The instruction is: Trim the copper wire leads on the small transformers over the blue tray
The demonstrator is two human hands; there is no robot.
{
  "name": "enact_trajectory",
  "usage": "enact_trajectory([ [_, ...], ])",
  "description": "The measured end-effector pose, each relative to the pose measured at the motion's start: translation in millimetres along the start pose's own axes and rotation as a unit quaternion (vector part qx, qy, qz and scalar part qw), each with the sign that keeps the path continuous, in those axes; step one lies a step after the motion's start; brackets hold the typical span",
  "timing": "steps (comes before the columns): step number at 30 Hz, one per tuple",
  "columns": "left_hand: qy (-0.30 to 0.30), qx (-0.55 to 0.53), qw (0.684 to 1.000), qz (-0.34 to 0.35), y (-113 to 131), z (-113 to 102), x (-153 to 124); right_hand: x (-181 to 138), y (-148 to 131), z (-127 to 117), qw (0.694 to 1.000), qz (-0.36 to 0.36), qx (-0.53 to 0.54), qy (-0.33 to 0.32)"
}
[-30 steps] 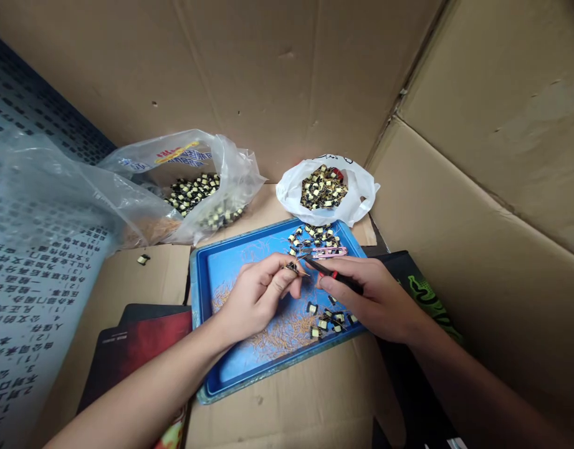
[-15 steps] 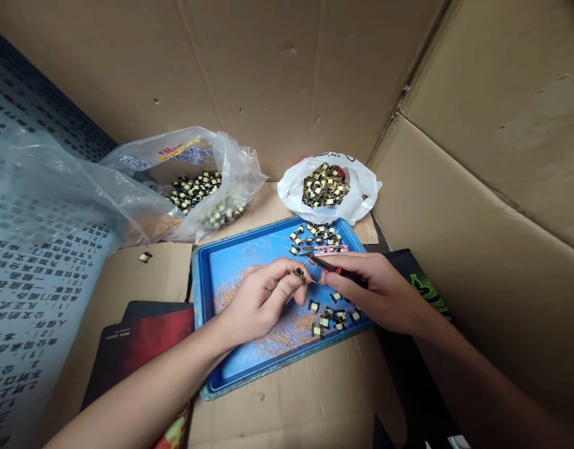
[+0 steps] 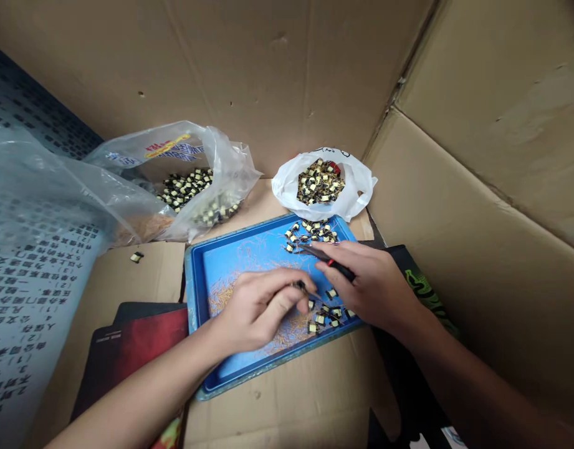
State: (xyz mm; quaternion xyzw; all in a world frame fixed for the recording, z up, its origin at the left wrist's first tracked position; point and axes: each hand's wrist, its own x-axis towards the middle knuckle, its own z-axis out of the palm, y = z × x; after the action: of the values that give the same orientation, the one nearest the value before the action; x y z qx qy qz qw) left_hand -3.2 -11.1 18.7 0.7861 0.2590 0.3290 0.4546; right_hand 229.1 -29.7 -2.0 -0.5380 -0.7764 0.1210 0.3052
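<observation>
Over the blue tray (image 3: 200,362), my left hand (image 3: 261,308) pinches a small transformer (image 3: 300,285) between thumb and fingers. Its thin wire leads stick out to the right, and my fingers cover much of its body. A pair of pliers (image 3: 333,262) with dark jaws and black-and-red handles is gripped in my right hand (image 3: 375,284). The jaws point left, above and apart from the held transformer; I cannot tell whether they are parted. More black-and-yellow transformers lie in the tray, one group (image 3: 321,231) at the back and another (image 3: 324,318) below my right hand.
Copper-coloured wire clippings (image 3: 221,296) litter the tray. Behind it stand a white plastic bag (image 3: 287,193) and a clear plastic bag (image 3: 230,168), both with many transformers. One loose transformer (image 3: 136,257) lies on cardboard at left. Cardboard walls (image 3: 478,206) rise behind and at right.
The pliers have moved up and away from the transformer's leads. My left hand has dipped slightly and turned the transformer. The whole view has shifted a little.
</observation>
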Motion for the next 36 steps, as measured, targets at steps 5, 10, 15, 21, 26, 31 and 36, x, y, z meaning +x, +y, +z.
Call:
enact_trajectory([
  [5, 0.052, 0.023, 0.998, -0.009, -15.0, 0.1, 7.0, -0.8, -2.3, 5.2, 0.992, -0.054, -0.106, -0.041],
  [10, 0.078, 0.0, 0.994, -0.075, -22.4, 5.2, 7.4, 0.4, -9.2, 1.7, 0.998, -0.05, 0.026, 0.043],
  [15, 0.111, -0.079, 0.982, -0.13, -24.0, 8.1, 8.1, 0.8, -14.8, 2.7, 0.986, -0.044, 0.143, 0.072],
  [21, 0.083, 0.059, 0.994, -0.051, -21.1, -0.1, 10.3, 0.0, -17.1, 11.9, 0.972, 0.037, 0.211, 0.095],
  [26, 0.093, 0.059, 0.992, -0.066, -23.5, 3.2, 8.7, 1.4, -15.8, 14.2, 0.967, 0.062, 0.24, 0.066],
  [31, 0.099, -0.088, 0.985, -0.109, -24.1, 8.6, 8.3, 1.7, -20.8, 14.0, 0.963, 0.067, 0.251, 0.071],
  [36, 0.054, -0.121, 0.982, -0.132, -24.1, 9.7, 7.7, -0.1, -26.2, 17.2, 0.926, 0.125, 0.345, 0.085],
])
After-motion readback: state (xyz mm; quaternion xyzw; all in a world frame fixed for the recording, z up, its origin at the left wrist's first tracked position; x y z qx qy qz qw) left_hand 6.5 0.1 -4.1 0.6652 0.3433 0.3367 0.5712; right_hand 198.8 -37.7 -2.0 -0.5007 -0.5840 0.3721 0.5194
